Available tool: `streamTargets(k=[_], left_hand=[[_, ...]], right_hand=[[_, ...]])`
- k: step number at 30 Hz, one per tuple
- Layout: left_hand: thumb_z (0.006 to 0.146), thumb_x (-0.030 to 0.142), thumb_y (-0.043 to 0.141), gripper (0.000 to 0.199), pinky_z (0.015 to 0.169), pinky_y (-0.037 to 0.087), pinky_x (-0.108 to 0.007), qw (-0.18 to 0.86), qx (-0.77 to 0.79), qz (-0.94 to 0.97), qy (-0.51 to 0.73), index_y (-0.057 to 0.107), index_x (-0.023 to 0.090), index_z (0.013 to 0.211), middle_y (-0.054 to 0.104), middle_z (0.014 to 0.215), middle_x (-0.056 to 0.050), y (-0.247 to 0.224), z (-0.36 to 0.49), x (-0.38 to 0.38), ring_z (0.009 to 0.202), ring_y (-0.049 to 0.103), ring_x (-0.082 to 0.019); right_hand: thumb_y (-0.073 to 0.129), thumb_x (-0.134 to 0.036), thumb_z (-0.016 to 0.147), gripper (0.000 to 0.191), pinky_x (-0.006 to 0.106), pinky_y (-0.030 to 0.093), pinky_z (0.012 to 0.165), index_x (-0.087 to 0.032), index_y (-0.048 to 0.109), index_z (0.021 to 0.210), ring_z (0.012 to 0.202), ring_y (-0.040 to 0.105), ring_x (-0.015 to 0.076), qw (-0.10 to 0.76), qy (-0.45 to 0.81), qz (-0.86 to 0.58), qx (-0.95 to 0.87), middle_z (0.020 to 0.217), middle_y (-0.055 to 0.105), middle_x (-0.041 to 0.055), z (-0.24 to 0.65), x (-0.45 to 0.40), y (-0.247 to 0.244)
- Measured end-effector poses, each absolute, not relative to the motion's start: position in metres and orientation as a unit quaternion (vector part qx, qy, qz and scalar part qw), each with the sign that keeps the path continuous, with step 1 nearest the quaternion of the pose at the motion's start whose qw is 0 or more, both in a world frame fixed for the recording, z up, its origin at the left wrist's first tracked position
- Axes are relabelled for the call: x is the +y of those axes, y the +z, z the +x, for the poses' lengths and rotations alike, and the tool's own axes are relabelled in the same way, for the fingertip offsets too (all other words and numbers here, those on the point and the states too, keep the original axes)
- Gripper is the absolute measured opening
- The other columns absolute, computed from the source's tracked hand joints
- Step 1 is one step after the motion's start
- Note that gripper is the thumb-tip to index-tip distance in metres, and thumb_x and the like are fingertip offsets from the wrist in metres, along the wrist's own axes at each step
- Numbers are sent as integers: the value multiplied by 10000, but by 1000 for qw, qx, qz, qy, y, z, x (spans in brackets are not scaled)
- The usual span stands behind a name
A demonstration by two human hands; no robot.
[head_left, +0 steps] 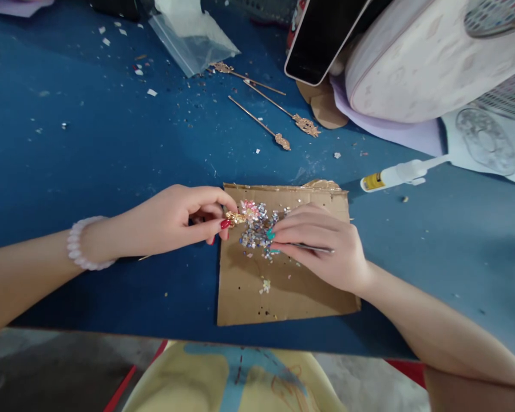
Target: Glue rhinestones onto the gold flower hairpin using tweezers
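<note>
My left hand [171,220] pinches a gold hairpin [235,218] by its ornate head, thumb against fingers. A thin gold tip near the wrist looks like the end of its stick. Pink stones [249,210] lie at or on the hairpin's head; I cannot tell whether they are fixed to it. My right hand [326,243] is closed around metal tweezers [313,248], whose points are hidden by the fingers and glitter. Below both hands, a pile of small shiny rhinestones [253,237] covers part of a cardboard piece [244,294].
Beyond the cardboard lie several gold hairpins [261,123] and a clear plastic bag [193,46]. A glue bottle [390,174] lies to the right. A phone [324,37] leans near a large white rounded object [412,63]. Scraps dot the blue table [90,154].
</note>
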State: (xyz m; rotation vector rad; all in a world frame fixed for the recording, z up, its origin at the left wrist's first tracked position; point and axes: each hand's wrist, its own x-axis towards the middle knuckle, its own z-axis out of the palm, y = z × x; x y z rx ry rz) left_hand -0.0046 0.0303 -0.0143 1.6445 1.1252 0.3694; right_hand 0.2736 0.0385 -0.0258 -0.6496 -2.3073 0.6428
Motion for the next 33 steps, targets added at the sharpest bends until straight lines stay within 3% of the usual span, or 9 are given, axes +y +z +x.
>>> streamTargets(k=[12,23,28,33], left_hand=[[943,354,570,241,626,533,-232,521,476,690,159,648,249,1145,783,790,12,-15,-5,30,611,695,-136],[943,361,561,257,616,537,-232,510,479,698,150,648,247,1156,791,798,9,-14,-5,31,615,707,-137],[942,403,572,286,618,535,-234,508,459,716,136,645,257,1177,793,805,8,-18,-9,34,619,711,-144],[944,409,579,315,635,522,-215,494,461,724,137,634,259,1215,794,832,22,-24,-14,36,627,707,-132]], right_hand=[[730,-141,909,126,370,590,784,-241,784,855,780,768,180,335,257,-304,-854,818,812,0,272,40,-27],[734,-159,923,87,357,588,752,-221,737,862,758,755,163,338,281,-246,-864,810,804,16,280,44,-23],[697,-247,970,105,299,562,788,-212,727,875,816,716,121,229,424,-97,-871,828,796,10,296,50,-16],[722,-261,949,100,284,519,882,-257,730,849,910,640,128,126,440,-28,-889,881,795,-43,298,49,-9]])
